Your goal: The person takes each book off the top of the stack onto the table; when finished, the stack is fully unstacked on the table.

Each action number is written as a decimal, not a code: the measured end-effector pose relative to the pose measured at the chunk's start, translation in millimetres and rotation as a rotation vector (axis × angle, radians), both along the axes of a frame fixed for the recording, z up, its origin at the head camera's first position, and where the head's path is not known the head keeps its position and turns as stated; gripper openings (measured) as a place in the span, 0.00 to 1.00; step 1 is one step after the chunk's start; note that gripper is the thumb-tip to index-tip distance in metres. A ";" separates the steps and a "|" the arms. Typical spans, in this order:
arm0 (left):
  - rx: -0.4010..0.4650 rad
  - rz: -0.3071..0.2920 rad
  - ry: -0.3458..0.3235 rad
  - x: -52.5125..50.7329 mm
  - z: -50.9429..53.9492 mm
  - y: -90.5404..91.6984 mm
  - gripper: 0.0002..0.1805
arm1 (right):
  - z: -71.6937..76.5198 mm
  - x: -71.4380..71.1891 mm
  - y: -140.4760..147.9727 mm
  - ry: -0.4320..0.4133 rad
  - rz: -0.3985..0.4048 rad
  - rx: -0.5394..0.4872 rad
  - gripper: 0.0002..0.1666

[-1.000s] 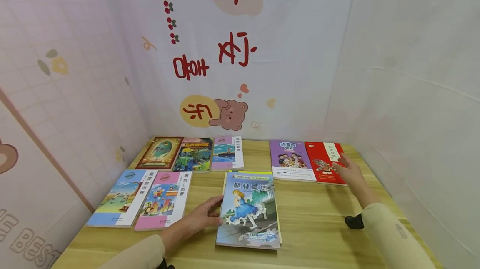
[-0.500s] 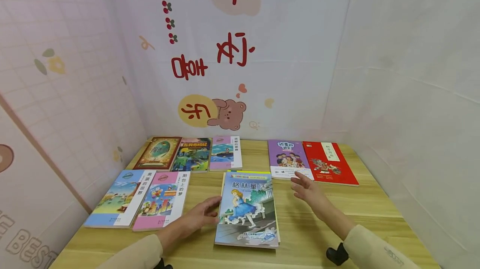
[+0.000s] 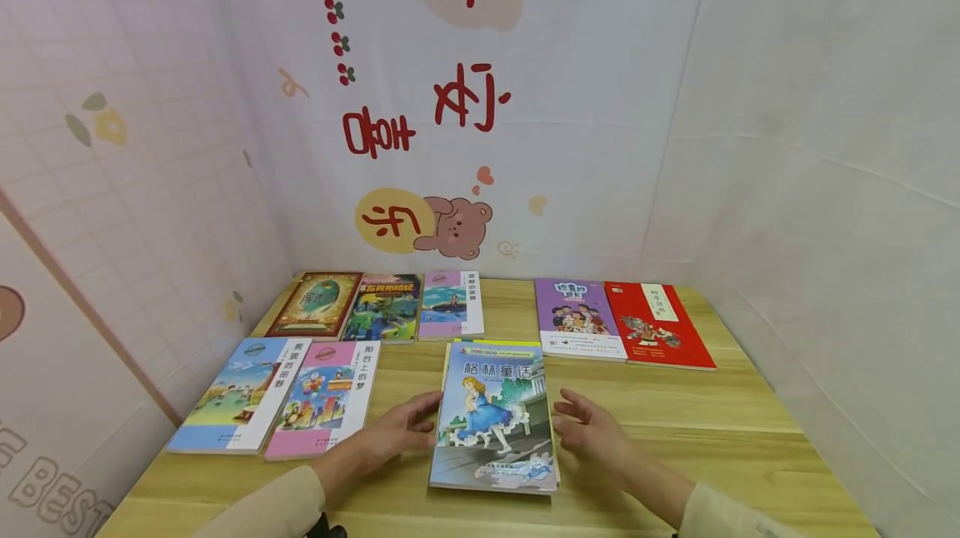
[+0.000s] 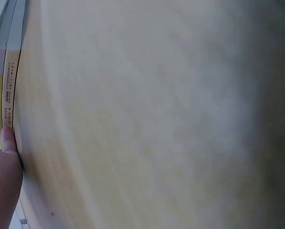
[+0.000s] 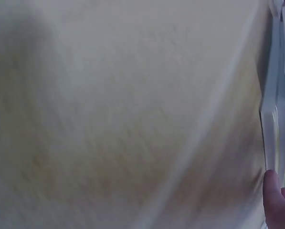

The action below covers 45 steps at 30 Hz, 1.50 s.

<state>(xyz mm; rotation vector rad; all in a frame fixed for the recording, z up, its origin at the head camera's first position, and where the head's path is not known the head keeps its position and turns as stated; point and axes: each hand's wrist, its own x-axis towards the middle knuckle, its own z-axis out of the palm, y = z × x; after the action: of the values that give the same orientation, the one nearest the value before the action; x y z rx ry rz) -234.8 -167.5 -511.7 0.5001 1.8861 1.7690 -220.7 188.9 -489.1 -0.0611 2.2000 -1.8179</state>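
Note:
A stack of books (image 3: 495, 430) lies near the front middle, with a blue-grey storybook showing a girl in a blue dress on top. Yellow and white edges of books beneath peek out. My left hand (image 3: 401, 431) is at the stack's left side, its fingers loosely bent. In the left wrist view the thumb (image 4: 8, 140) touches the book spines (image 4: 9, 90). On the opposite side is my right hand (image 3: 596, 438), with fingers relaxed. Its thumb (image 5: 272, 186) meets the page edges (image 5: 271, 138) in the right wrist view. Other fingers are partly hidden.
To the left lie a blue book (image 3: 238, 396) and a pink book (image 3: 322, 401). Behind them are a brown book (image 3: 315, 305), a green book (image 3: 384, 309) and a lilac book (image 3: 450, 305). A purple book (image 3: 577, 317) and red book (image 3: 660, 326) sit back right. Cloth walls surround the table.
My right hand has left the red book at the back right and come left and nearer, to the stack's right side. The left hand has stayed beside the stack.

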 end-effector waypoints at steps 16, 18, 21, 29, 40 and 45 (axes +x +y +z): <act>-0.152 0.058 0.136 -1.6 -2.3 8.9 0.44 | -11.7 4.9 -6.4 -0.037 -0.055 0.049 0.44; -0.204 0.068 0.161 -1.3 -1.7 12.3 0.45 | -11.1 4.4 -6.0 -0.034 -0.064 0.069 0.44; -0.263 0.081 0.180 -1.0 -0.9 16.3 0.48 | -10.3 4.2 -5.3 -0.014 -0.061 0.099 0.43; -0.293 0.105 0.174 0.4 -0.8 17.9 0.48 | -11.9 0.0 -5.3 0.003 -0.073 0.133 0.43; -0.281 0.095 0.157 0.4 -1.4 16.0 0.48 | -8.9 -4.3 6.7 -0.127 0.136 0.008 0.46; -0.283 0.103 0.136 1.3 -0.8 14.7 0.48 | -9.6 -3.4 20.6 -0.287 0.325 -0.172 0.55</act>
<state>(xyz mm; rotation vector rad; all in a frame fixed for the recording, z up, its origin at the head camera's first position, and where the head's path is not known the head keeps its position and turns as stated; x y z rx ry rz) -233.5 -152.7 -512.4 0.4335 2.2484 1.5266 -224.1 209.5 -498.8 -0.1718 1.7234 -1.7074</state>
